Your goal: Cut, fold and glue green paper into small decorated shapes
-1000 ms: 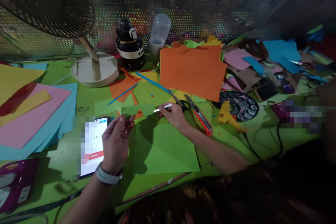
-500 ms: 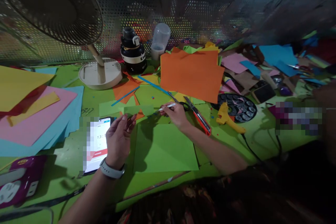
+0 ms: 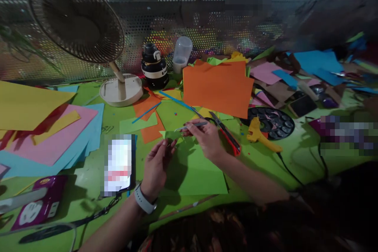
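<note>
My left hand (image 3: 156,167), with a white watch on the wrist, is closed in a pinch on a small piece of green paper (image 3: 169,134). Facing it, my right hand (image 3: 205,138) grips a slim grey pen-like tool (image 3: 197,125), whose thin tip points left toward that piece. Whether the tip touches the paper is hard to tell. Below both hands a larger green paper sheet (image 3: 201,175) lies flat on the green table. A red utility knife (image 3: 226,132) rests just right of my right hand, beside partly hidden scissors (image 3: 197,112).
A lit phone (image 3: 119,165) lies left of my left hand. Behind stand a fan (image 3: 121,90), a black bottle (image 3: 155,71) and orange paper (image 3: 217,88). To the right are a yellow glue gun (image 3: 256,134) with a cord and a black round palette (image 3: 283,124). Coloured sheets (image 3: 67,134) spread at left.
My left hand has moved right, away from the phone, and is now close to my right hand. The grey tool now points over the green piece. The view has shifted slightly.
</note>
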{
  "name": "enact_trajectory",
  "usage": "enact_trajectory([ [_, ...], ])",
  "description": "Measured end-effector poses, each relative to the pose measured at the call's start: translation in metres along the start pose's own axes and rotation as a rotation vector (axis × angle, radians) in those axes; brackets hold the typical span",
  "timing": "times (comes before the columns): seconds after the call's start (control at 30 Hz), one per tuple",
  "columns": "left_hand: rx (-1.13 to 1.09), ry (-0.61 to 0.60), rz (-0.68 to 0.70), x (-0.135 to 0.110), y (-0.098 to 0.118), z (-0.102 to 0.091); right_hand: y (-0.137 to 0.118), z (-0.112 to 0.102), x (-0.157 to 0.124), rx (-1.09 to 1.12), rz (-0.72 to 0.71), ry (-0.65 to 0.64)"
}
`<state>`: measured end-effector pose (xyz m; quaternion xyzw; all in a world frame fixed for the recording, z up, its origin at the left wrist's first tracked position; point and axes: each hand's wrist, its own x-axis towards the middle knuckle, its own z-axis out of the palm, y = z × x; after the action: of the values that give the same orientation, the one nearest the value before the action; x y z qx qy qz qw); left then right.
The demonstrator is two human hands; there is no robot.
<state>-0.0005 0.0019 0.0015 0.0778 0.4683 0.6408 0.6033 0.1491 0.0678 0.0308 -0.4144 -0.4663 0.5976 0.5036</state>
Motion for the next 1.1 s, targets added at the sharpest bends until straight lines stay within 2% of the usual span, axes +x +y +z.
enact_trajectory([
  [0.13,0.019,-0.011,-0.03,-0.003,-0.006,0.0,0.012,0.009,-0.004,0.013,0.015,-0.024],
  [0.27,0.028,-0.008,-0.048,-0.004,-0.007,-0.001,0.015,0.009,-0.002,-0.026,0.007,-0.038],
  [0.4,0.005,-0.011,0.007,-0.002,0.002,-0.001,-0.002,-0.005,0.001,-0.045,-0.067,-0.008],
  [0.5,-0.028,0.009,0.085,0.004,0.016,-0.002,-0.01,-0.026,0.007,-0.115,-0.118,0.084],
  [0.57,-0.042,0.045,0.132,0.009,0.025,-0.003,-0.004,-0.038,0.012,-0.172,-0.059,0.086],
  [0.63,-0.044,0.085,0.179,0.014,0.031,-0.004,0.009,-0.046,0.016,-0.261,-0.008,0.021],
  [0.8,-0.03,0.115,0.218,0.017,0.035,-0.003,0.033,-0.047,0.021,-0.524,-0.135,-0.051],
  [0.93,-0.026,0.122,0.213,0.017,0.033,-0.003,0.019,-0.048,0.019,-0.593,-0.185,-0.056],
  [1.1,-0.012,0.113,0.177,0.018,0.029,-0.005,0.001,-0.064,0.01,-0.828,-0.19,-0.006],
])
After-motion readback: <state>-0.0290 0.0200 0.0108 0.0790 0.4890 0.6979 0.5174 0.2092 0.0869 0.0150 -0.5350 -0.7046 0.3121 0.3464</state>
